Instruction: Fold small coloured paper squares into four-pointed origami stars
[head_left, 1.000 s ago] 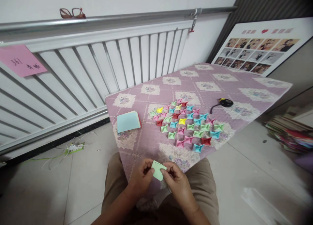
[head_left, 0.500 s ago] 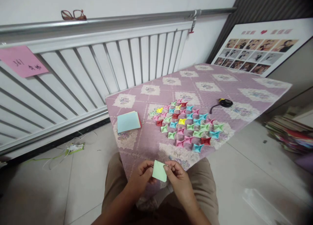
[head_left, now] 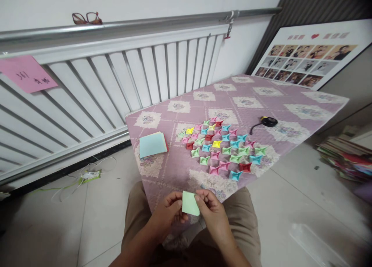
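A small square of light green paper (head_left: 190, 203) is held over my lap, just off the table's near edge. My left hand (head_left: 172, 208) pinches its left side, with the fingertips partly behind the sheet. On the right side, my right hand (head_left: 211, 205) grips it with the thumb on the front face. Beyond my hands, several folded paper pieces (head_left: 216, 144) in pink, green, blue, red and yellow stand in rows on the patterned tablecloth (head_left: 177, 170). To the left of them lies a stack of coloured paper (head_left: 152, 145), light blue on top.
A black coiled item with a short strap (head_left: 267, 121) lies at the table's right. Behind stands a white radiator (head_left: 162, 69), with glasses (head_left: 87, 18) on the pipe above. A photo board (head_left: 308, 61) leans at the far right. A power strip (head_left: 90, 176) sits on the floor.
The green paper has turned slightly and now sits more level between my hands. Both hands stay in nearly the same place.
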`<state>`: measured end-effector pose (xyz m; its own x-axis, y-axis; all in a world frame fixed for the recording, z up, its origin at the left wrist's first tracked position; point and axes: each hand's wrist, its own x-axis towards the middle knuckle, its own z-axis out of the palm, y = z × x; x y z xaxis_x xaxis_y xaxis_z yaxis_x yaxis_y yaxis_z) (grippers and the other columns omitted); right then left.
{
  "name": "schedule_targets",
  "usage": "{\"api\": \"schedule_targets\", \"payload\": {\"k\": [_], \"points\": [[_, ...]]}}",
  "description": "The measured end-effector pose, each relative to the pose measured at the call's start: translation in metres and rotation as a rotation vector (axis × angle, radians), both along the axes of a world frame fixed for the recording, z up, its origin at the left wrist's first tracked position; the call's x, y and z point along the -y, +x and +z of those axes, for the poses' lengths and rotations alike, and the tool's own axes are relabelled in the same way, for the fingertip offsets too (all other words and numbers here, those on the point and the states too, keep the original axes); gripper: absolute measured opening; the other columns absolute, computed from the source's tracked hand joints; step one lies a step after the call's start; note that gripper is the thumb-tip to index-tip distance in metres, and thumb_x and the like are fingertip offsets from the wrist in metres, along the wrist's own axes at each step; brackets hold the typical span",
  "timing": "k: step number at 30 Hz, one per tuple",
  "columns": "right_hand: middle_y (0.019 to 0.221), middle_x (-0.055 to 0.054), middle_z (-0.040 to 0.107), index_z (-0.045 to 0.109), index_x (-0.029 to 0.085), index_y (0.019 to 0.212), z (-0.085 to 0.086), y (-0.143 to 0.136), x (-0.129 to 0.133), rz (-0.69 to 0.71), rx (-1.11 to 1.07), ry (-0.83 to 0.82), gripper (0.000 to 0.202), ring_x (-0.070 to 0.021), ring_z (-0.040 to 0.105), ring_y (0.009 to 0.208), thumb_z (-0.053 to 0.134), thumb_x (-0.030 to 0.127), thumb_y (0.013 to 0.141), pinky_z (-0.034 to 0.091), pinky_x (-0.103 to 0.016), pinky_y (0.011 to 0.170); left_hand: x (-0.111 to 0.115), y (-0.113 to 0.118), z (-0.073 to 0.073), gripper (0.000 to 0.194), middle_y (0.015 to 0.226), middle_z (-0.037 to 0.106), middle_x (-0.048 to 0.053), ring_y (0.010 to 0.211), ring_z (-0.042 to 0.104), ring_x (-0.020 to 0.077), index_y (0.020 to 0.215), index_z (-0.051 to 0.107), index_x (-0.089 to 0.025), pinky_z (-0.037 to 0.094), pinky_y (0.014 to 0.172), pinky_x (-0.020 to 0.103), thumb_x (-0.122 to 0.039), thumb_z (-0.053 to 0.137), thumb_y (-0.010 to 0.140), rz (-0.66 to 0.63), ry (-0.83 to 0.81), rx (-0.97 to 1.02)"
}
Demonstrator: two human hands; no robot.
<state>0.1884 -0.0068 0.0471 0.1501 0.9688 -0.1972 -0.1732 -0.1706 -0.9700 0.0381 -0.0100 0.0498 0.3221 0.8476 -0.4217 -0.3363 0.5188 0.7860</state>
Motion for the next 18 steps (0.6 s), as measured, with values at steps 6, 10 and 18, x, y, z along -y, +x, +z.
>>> {"api": "schedule_targets", "payload": {"k": [6,10,18], "points": [[0.06,0.004,0.048,0.061,0.018,0.079,-0.006,-0.001,0.001,0.107,0.059,0.0,0.039,-0.0113,0.043,0.054,0.068,0.055,0.069,0.037,-0.023,0.051,-0.001,0.0,-0.001,0.049,0.078,0.062,0.001,0.052,0.053,0.0088,0.104,0.055,-0.016,0.04,0.049,0.021,-0.046,0.07,0.069,0.024,-0.023,-0.028],[0.065,0.003,0.05,0.063,0.019,0.084,-0.005,0.002,0.003,0.227,0.104,0.019,0.032,-0.012,0.046,0.06,0.062,0.05,0.078,0.039,-0.023,0.056,-0.002,0.001,-0.002,0.049,0.074,0.058,-0.002,0.047,0.048,0.0071,0.107,0.053,-0.017,0.035,0.041,0.019,-0.042,0.069,0.068,0.067,-0.04,-0.09],[0.065,0.003,0.052,0.064,0.019,0.086,0.0,0.005,0.004,0.306,0.124,0.014,0.028,-0.0126,0.046,0.062,0.058,0.046,0.081,0.038,-0.024,0.059,-0.002,0.002,0.007,0.043,0.067,0.057,-0.003,0.042,0.042,0.0053,0.096,0.057,-0.015,0.03,0.037,0.018,-0.043,0.07,0.066,0.094,-0.094,-0.078]]}}
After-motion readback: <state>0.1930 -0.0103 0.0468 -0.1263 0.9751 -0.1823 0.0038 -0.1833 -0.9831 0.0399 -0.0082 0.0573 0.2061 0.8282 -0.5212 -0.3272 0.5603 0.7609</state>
